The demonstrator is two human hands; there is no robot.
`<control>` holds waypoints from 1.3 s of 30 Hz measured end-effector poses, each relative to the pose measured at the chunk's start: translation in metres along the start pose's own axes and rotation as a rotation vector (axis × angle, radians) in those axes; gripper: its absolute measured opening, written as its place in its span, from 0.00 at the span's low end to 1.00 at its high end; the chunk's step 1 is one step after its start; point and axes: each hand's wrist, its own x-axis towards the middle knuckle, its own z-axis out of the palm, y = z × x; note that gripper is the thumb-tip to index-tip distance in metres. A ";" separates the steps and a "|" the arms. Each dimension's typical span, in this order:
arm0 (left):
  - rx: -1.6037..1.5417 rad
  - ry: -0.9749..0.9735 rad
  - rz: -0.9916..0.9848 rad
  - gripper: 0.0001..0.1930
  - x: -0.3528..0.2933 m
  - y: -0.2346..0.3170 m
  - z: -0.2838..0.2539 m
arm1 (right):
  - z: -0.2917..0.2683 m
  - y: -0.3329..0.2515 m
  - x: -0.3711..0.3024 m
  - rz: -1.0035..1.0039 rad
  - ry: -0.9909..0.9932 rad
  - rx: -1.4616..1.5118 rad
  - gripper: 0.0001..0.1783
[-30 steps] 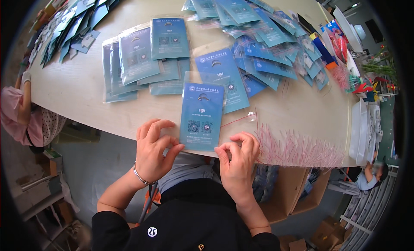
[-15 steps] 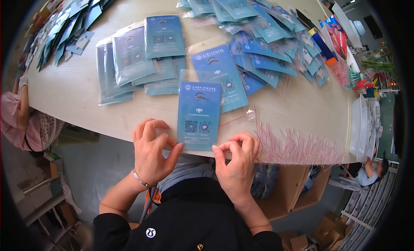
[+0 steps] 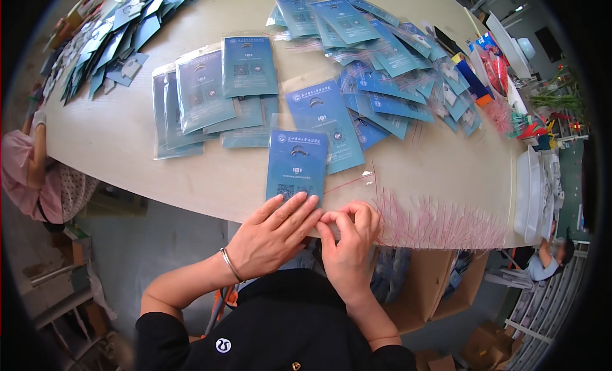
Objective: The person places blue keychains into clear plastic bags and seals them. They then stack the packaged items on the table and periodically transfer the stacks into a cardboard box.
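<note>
A blue printed card in a clear plastic bag lies at the table's near edge. My left hand rests flat across its lower end, fingers stretched out and covering the bottom print. Beside it, my right hand is closed, with thumb and forefinger pinched at the bag's lower right corner. Just behind lies another bagged blue card, partly overlapped by the front one. To the right of my right hand, many thin pink-and-white strips fringe the table edge.
A stack of bagged cards lies at the left, a larger heap at the back right. Loose cards with small pale pieces pile up far left. White trays line the right side. Open cardboard boxes stand below. Other people sit at both sides.
My left hand has gone from pinching the bag's lower left corner to lying flat over its lower end. My right hand stays at the lower right corner.
</note>
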 end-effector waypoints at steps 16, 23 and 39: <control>0.422 0.452 -0.088 0.26 0.020 -0.095 -0.076 | 0.005 -0.006 0.007 -0.277 -0.224 -0.352 0.41; -0.122 0.037 -0.003 0.30 0.048 -0.056 -0.030 | 0.008 -0.009 -0.015 -0.297 -0.206 -0.266 0.37; 0.000 -0.084 0.055 0.31 0.046 -0.037 -0.018 | -0.029 0.024 0.019 -0.238 -0.075 -0.111 0.10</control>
